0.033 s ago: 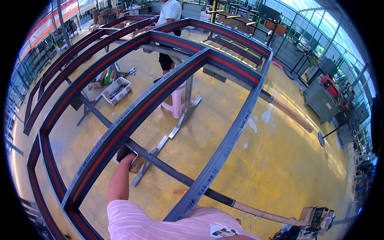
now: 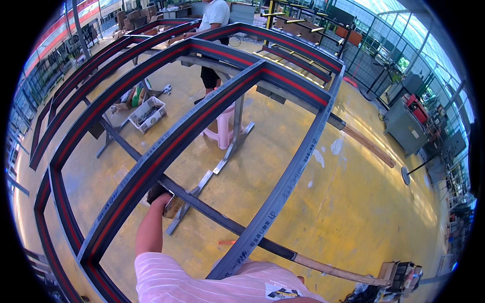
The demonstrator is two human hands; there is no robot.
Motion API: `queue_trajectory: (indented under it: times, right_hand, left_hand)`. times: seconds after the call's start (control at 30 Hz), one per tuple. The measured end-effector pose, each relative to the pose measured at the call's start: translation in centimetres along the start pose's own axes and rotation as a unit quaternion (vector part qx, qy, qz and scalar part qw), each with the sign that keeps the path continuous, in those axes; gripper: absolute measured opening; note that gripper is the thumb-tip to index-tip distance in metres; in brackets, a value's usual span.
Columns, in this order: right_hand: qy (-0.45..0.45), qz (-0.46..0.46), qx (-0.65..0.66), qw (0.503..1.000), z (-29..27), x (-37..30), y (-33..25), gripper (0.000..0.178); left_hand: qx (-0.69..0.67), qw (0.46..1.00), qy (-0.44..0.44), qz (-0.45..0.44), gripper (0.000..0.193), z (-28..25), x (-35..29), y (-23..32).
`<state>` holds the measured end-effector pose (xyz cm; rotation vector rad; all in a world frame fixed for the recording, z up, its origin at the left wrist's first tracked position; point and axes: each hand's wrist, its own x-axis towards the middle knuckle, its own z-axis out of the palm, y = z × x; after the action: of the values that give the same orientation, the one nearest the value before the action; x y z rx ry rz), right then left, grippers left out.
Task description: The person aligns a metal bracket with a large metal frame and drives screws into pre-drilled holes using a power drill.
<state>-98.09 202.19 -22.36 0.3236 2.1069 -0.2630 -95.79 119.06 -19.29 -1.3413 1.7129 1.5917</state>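
A large steel frame of dark beams with red stripes (image 2: 166,151) lies flat on stands in front of me. My left hand (image 2: 160,198) reaches out from my pink striped sleeve to the underside of the nearest long beam, where a dark cross bar (image 2: 212,212) meets it. The hand is closed on a small brown block (image 2: 174,206), and the beam hides part of the fingers. My right hand is out of sight.
Another person in a white shirt and black shorts (image 2: 214,20) stands at the frame's far side. Under the frame are a pink stool (image 2: 225,131), a steel trestle (image 2: 222,161) and a white crate of parts (image 2: 146,113). A wooden plank (image 2: 369,146) lies on the yellow floor.
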Motion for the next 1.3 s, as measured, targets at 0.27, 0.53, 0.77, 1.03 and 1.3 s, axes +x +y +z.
queue_trajectory:
  times: [0.27,0.53,0.77,1.03,1.3]
  right_hand:
    - [0.007,0.003,0.001,1.0,-0.8,-0.8,0.3,0.035]
    - [0.013,0.005,0.02,1.0,0.0,-1.1,1.0,0.033]
    - [0.014,0.001,0.031,0.999,1.0,-1.7,1.1,0.031]
    - [0.019,0.003,0.03,0.999,1.1,-3.9,2.9,0.029]
    - [0.041,-0.027,0.026,0.998,1.5,-5.8,3.9,0.027]
  left_hand:
    - [-0.008,0.999,-0.049,-0.015,0.038,-0.5,-0.1,-0.2]
    - [-0.01,0.997,-0.074,-0.025,0.036,-0.6,-0.4,-0.3]
    - [-0.009,0.996,-0.083,-0.027,0.034,-0.6,0.0,-0.4]
    - [0.057,0.996,0.055,0.048,0.027,-0.9,-0.5,0.4]
    - [0.288,0.944,0.11,0.116,0.031,-2.1,-16.2,3.9]
